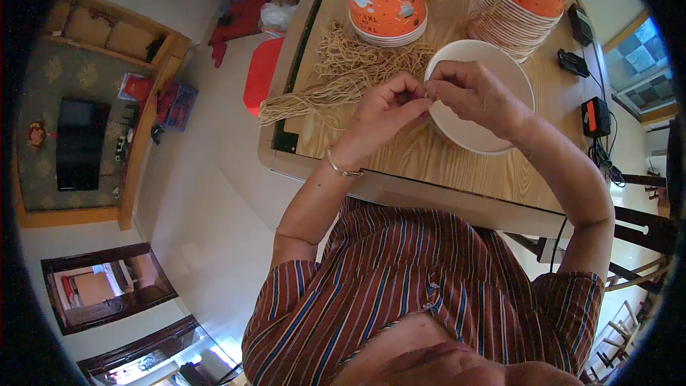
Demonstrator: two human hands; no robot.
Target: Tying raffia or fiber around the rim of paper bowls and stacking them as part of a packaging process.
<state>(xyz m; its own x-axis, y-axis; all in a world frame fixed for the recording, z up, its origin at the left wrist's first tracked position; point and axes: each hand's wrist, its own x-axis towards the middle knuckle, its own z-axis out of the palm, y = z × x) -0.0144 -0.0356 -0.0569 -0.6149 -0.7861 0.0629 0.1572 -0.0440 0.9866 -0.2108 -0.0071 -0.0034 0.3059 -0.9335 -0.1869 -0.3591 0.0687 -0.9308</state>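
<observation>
A white paper bowl (509, 78) lies open on the wooden table (421, 157). My right hand (475, 93) is over its left rim, fingers pinched. My left hand (386, 111) meets it from the left, thumb and fingers pinched at the same spot on the rim. Something thin, like a string end, seems held between the fingertips; it is too small to see clearly. A heap of tan paper strings (350, 71) lies just left of the bowl, one bundle trailing toward the table's left edge.
Two stacks of orange printed paper bowls (386, 3) (525, 0) stand at the back of the table. Black chargers and cables (593, 118) lie at the right edge. A red stool (261, 75) stands on the floor to the left, chairs to the right.
</observation>
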